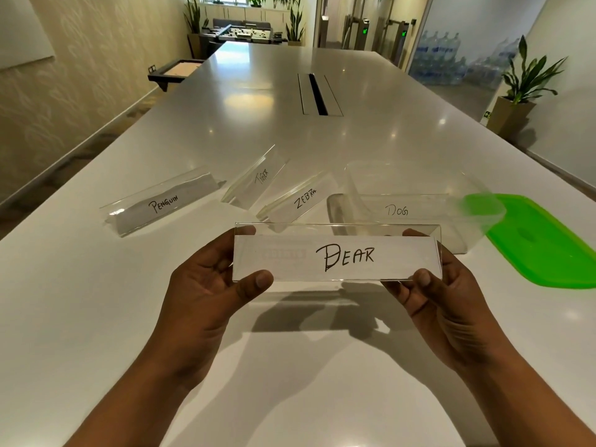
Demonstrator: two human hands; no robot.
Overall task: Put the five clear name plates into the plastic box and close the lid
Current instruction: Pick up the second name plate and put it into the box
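**Clerk:** First entry, what is held?

**Checker:** BEAR plate (pixel 335 254), clear, fitted with a white hand-lettered card. Its left end is pinched by the left hand (pixel 206 285) and its right end by the right hand (pixel 451 301). On each side a thumb is pressed on the lower front edge and fingers are curled behind. The plate is held level, lettering toward the camera, lifted off the table (pixel 96 301) on the near side of the plastic box (pixel 350 185).

**Clerk:** The box itself?

**Checker:** Clear, open-topped, set upright on the table. One plate is listed inside: DOG plate (pixel 396 210), seen through the near wall.

**Clerk:** Lid?

**Checker:** Green lid (pixel 541 243), laid flat at the right of the box and not fitted to it. Its left corner is seen through the box's clear wall. Whether the two are touching cannot be told.

**Clerk:** Plates outside the box?

**Checker:** Three, all on the table to the box's left.
- ZEBRA plate (pixel 296 201) is just beside the box.
- TIGER plate (pixel 258 179) is farther left and a little farther back.
- PENGUIN plate (pixel 161 201) is farthest left, well apart from the box.

**Clerk:** Other entries?

**Checker:** Cable slot (pixel 317 95), set into the table beyond the box. Potted plant (pixel 522 91), beyond the box to the right.
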